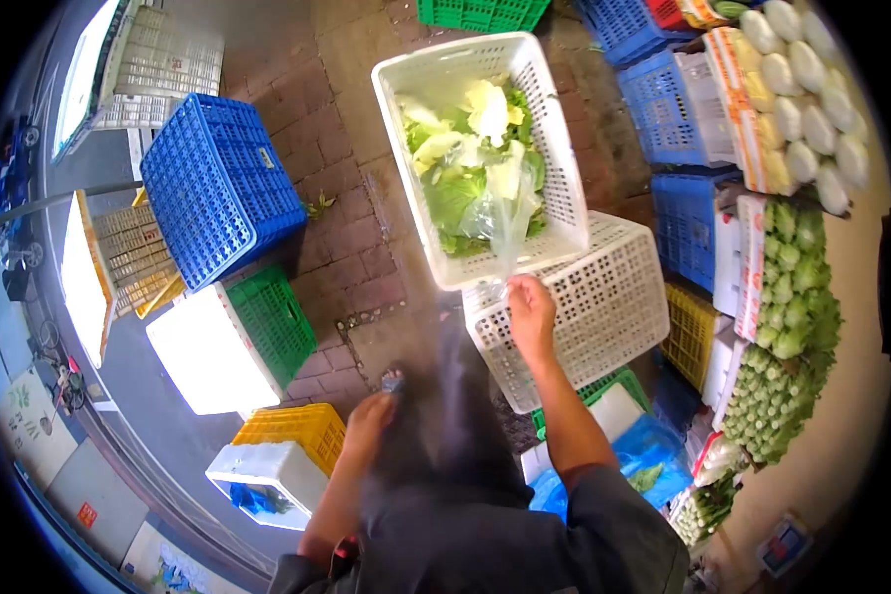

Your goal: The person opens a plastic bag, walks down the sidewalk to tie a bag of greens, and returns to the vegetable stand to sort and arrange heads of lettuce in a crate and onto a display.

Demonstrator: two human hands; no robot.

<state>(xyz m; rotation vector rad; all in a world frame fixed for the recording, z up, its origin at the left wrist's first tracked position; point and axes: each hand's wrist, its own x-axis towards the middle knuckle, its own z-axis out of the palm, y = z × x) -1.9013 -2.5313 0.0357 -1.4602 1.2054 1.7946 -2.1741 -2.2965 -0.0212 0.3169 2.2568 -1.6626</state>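
My right hand (532, 315) is closed on the gathered end of a clear plastic bag (508, 223), at the near edge of a white perforated crate (560, 163). The rest of the bag stretches over the leafy greens (457, 201) in that crate, with pale cut pieces among them. This crate rests partly on another whitish perforated crate (604, 297), which stands tilted beside my legs. Low beside my leg hangs my left hand (369, 424), apart from the crates. Its fingers are too small and blurred to make out whether they hold anything.
On the left stand a blue crate (218, 178), a green crate (272, 322), a yellow crate (292, 436) and a white foam box (267, 482). Along the right runs a produce display with white oblong vegetables (807, 109) and bunched greens (790, 272). Brick paving (342, 238) lies between.
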